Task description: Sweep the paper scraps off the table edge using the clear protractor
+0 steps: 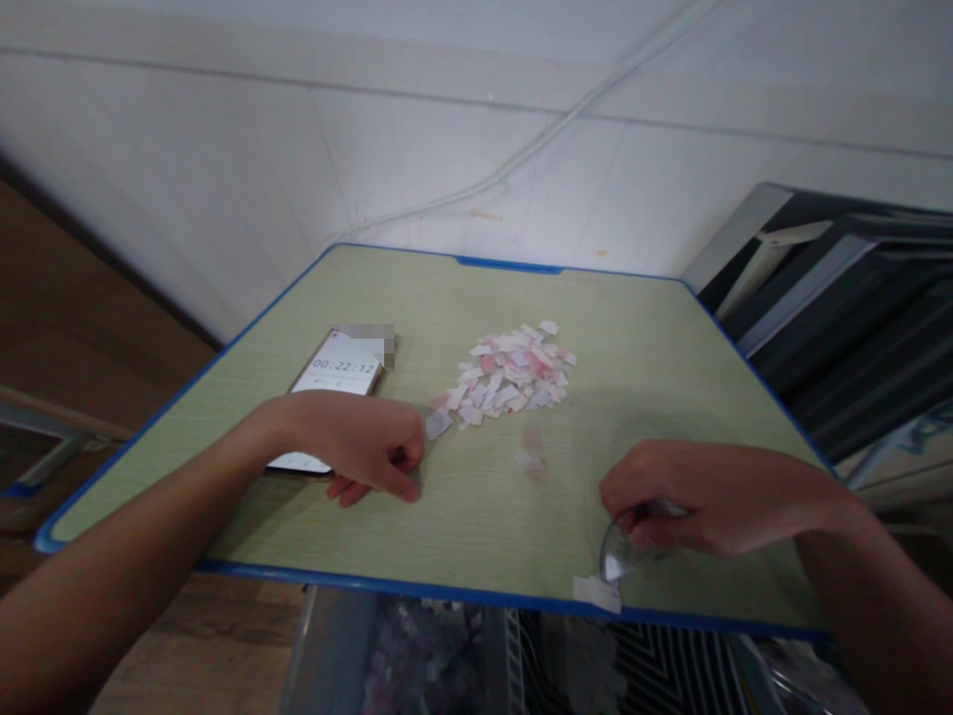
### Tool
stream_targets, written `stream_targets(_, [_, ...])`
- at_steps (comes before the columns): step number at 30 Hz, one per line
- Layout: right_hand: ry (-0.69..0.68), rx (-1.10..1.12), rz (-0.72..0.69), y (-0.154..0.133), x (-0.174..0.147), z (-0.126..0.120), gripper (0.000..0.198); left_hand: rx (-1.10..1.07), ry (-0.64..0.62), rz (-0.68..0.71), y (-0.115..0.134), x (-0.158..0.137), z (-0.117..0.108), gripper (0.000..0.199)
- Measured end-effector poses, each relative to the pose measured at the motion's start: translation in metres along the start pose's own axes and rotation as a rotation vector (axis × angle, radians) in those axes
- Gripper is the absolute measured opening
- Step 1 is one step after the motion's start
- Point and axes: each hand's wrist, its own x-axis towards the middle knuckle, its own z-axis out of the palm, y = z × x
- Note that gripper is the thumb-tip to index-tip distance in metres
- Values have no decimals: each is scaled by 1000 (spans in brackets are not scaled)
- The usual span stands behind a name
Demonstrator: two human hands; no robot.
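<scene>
My left hand is closed, with fingers curled and thumb low, beside the phone and partly over it. I see nothing in its fingers. A loose paper scrap lies just beyond its knuckles. My right hand is closed around a clear, round-edged object, mostly hidden by the hand; its exact kind cannot be made out. A white paper piece lies at the table's front edge, below this object. A heap of pink and white paper scraps sits mid-table between and beyond both hands.
The blue-edged table stands against a white wall with a cable. A faint pinkish patch shows before the heap. Below the front edge is a container with scraps. Dark flat panels lean at right.
</scene>
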Motion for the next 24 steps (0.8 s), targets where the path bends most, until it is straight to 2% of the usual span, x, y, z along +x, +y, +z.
stream_targets(3, [-103, -7, 23, -1, 3, 1, 12, -6, -5, 1, -2, 1, 0, 29])
stream_targets(6, [-142, 8, 18, -3, 5, 1, 11, 2, 4, 0, -2, 1, 0, 28])
stream_targets(14, [-172, -3, 31, -6, 5, 1, 11, 4, 4, -1, -1, 0, 0, 29])
stream_targets(18, [-213, 16, -27, -7, 4, 2, 8, 3, 3, -8, 0, 0, 0, 30])
stream_targets(21, [-134, 34, -75, -5, -1, -1, 11, 3, 2, 3, 1, -1, 0, 30])
stream_targets(24, [49, 38, -43, 4, -3, -5, 20, 3, 7, 3, 1, -1, 0, 30])
